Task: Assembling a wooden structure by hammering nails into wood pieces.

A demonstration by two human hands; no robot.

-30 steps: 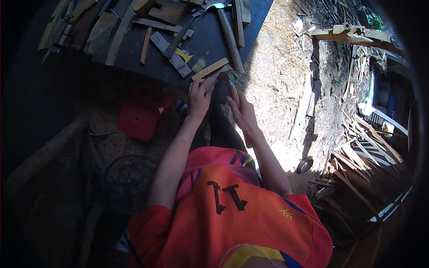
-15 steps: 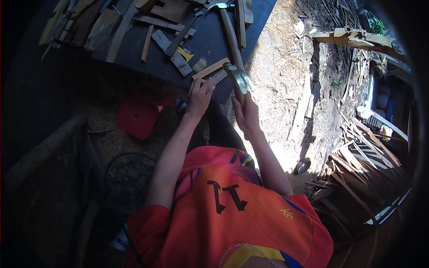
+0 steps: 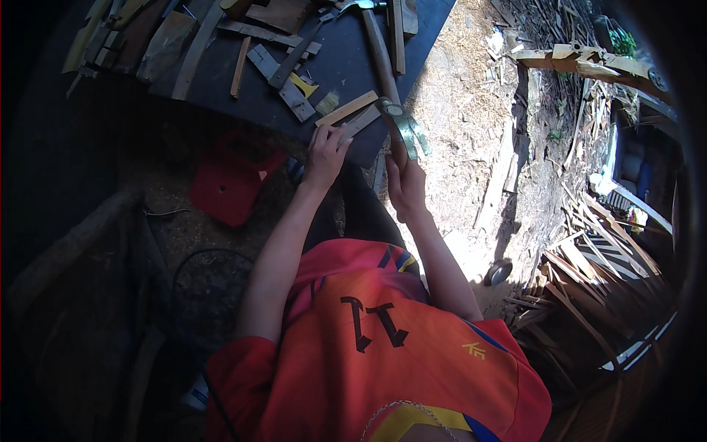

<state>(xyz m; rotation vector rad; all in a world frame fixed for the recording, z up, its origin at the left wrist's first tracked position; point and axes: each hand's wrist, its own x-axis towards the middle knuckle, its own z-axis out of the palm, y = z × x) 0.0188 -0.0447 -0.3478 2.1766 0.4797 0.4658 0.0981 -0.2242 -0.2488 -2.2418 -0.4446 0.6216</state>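
Observation:
My right hand (image 3: 407,190) is wrapped round the handle of a claw hammer (image 3: 405,134). The hammer's metal head is up, just off the near right corner of the dark table (image 3: 294,121). My left hand (image 3: 326,156) is at the table's near edge, its fingertips closed on the near end of a greyish wooden strip (image 3: 362,121). Beside that strip lies a paler wooden strip (image 3: 347,108), and the two almost meet at their far ends. A second hammer (image 3: 379,55) rests on the table beyond, its handle pointing towards me.
Wooden boards (image 3: 169,46) crowd the table's far left. A flat grey piece of wood (image 3: 294,102) with a yellow item (image 3: 304,86) lies mid-table. Below the table edge stands a red plastic stool (image 3: 227,190). Split wood (image 3: 582,283) is heaped on the right.
The hammer in my right hand has shifted slightly right and down, and its head has turned a little. My left hand and the wooden strips have barely moved.

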